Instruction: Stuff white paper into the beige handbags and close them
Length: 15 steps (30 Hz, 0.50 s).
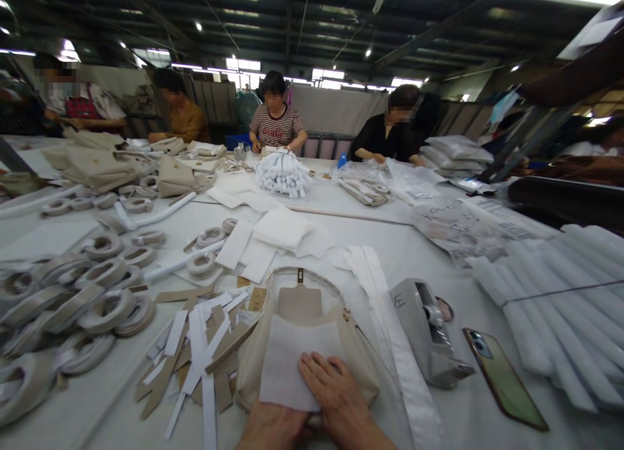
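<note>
A beige handbag (365, 372) lies on the table right in front of me, its strap (312, 276) curving away at the top. A white sheet (297, 352) of paper or foam covers the bag's middle. On the sheet's lower right, my right hand (334, 388) rests with its fingers stretched out flat. My left hand (277, 424) is at the lower edge of the sheet; its fingers are hidden underneath, so their grip does not show. Above the sheet, a beige flap (299, 302) with a small metal fitting (301, 276) is visible.
Rolled beige straps (102, 274) and cut strips (195, 352) lie left. Right are a tape dispenser (424, 333), a phone (507, 378) and bundled white foam tubes (560, 307). White sheets (280, 229) lie beyond the bag. Several people sit across the table, one in a striped shirt (277, 126).
</note>
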{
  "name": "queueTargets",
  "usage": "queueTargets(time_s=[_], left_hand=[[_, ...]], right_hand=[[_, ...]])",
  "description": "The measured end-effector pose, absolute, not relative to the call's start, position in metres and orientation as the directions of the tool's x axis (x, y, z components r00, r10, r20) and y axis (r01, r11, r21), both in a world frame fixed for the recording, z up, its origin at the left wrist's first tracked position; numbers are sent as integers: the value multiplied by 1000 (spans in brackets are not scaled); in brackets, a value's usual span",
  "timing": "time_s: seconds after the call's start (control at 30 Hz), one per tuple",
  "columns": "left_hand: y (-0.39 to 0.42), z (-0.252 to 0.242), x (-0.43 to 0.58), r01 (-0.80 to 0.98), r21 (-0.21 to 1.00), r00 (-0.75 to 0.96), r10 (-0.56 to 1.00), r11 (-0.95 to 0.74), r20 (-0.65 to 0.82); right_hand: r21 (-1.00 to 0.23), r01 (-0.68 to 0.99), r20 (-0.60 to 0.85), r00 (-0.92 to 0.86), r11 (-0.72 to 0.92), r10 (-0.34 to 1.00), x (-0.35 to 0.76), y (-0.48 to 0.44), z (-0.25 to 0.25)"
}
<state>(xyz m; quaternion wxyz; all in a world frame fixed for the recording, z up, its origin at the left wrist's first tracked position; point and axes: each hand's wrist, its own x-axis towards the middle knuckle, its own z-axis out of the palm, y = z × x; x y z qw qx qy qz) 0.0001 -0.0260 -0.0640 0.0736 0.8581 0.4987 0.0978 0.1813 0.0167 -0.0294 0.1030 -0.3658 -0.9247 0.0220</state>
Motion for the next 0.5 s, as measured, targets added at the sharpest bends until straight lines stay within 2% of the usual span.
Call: queueTargets(time_s=[0.1,0.17,0.3,0.5], left_hand=[[-24,-52,-1,829,330,495,867,-452,-58],[-23,-46,-3,824,363,500,859,-435,-106],[-23,-49,-3,812,390,508,856,-435,-102],[-24,-59,-3,813,300,530,847,-498,-30]], right_hand=[[-132,686,174,-694,715,698,178,19,-28],[-141,701,174,-677,699,715,177,20,-25],[-158,691,153,-689,706,709,176,20,-21],[-169,674,99,-714,719,693,177,20,-18]])
